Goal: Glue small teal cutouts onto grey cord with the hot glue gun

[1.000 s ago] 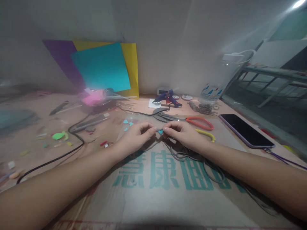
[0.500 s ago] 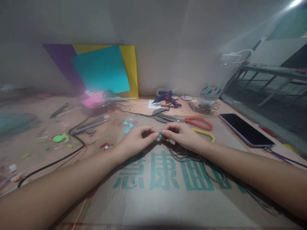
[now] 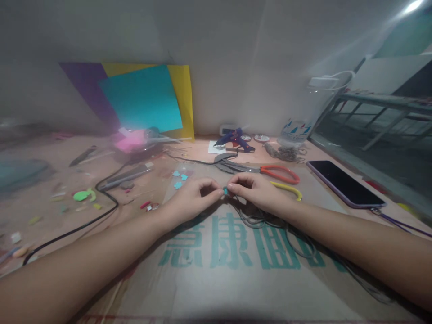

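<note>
Between my fingertips, low over the cardboard sheet [image 3: 216, 288], is a tiny teal piece [image 3: 226, 191]; its exact shape is too small to make out. My left hand [image 3: 197, 194] pinches it from the left with thumb and forefinger. From the other side my right hand [image 3: 253, 189] pinches at the same piece, fingers closed. A thin grey cord [image 3: 251, 220] runs from under my right hand and lies in loose loops beneath the right wrist. Several small light-blue cut shapes [image 3: 177, 185] lie just beyond my left hand.
Behind my hands lie scissors with orange handles [image 3: 280, 174], a yellow handle [image 3: 292, 188] and a purple glue gun [image 3: 235, 139]. A phone [image 3: 346, 184] and a clear bottle [image 3: 297, 128] stand to the right. A black cable [image 3: 81, 222] crosses the scraps at left; coloured sheets [image 3: 143, 99] lean behind.
Both hands stay almost in the same place, still pinching the teal piece. The view has shifted very slightly.
</note>
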{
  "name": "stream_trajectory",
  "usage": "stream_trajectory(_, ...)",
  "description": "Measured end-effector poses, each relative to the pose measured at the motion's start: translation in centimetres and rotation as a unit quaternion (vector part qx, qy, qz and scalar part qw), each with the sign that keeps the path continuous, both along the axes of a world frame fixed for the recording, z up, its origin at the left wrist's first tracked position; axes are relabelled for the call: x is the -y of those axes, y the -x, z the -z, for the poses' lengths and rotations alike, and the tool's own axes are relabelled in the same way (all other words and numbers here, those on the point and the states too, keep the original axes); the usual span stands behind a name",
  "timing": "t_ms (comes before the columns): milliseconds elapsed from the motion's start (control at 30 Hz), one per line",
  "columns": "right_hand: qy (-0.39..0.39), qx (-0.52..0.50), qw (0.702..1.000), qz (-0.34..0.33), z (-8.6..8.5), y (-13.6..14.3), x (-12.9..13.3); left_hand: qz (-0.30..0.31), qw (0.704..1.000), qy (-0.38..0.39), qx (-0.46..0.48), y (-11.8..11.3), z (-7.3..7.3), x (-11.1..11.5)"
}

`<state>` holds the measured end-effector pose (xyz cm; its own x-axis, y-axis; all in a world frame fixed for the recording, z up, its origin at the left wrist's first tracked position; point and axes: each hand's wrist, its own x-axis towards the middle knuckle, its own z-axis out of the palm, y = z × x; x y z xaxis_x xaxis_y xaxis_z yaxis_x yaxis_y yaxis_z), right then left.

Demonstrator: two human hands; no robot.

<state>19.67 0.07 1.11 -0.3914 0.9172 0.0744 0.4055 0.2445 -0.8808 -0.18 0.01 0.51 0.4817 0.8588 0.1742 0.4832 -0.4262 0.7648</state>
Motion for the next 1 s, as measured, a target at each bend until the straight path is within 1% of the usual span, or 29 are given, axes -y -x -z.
stream_trajectory(167,-0.004,0.013,1.0,0.004,-0.17,0.02,0.2,0.011,1.0,0.009,-0.006,0.03,0.09,-0.02)
stream_trajectory(267,0.002,0.017,1.0,0.001,-0.4,0.12,0.44,-0.002,1.0,0.005,0.029,-0.04,0.04,-0.05)
stream_trajectory(367,-0.012,0.029,0.999,-0.007,-0.53,0.19,0.49,-0.019,0.998,-0.003,0.057,-0.15,-0.06,-0.05)
stream_trajectory(533,-0.043,0.044,0.998,-0.022,-0.41,0.12,0.19,-0.008,0.999,0.015,0.052,-0.2,-0.34,0.13)
stream_trajectory(600,-0.037,0.039,0.998,-0.026,-0.34,0.05,0.14,-0.009,0.999,0.025,0.046,-0.17,-0.45,0.2)
stream_trajectory(700,-0.021,0.014,0.999,-0.032,-0.22,-0.05,0.14,-0.032,0.998,0.036,0.043,-0.14,-0.56,0.2)
stream_trajectory(833,0.001,-0.007,1.0,-0.019,-0.12,0.05,0.16,-0.066,0.996,0.037,0.05,-0.11,-0.51,-0.04)
stream_trajectory(1000,0.002,0.022,1.0,0.009,-0.2,0.34,0.17,-0.072,0.993,0.048,0.077,-0.06,0.01,-0.51)
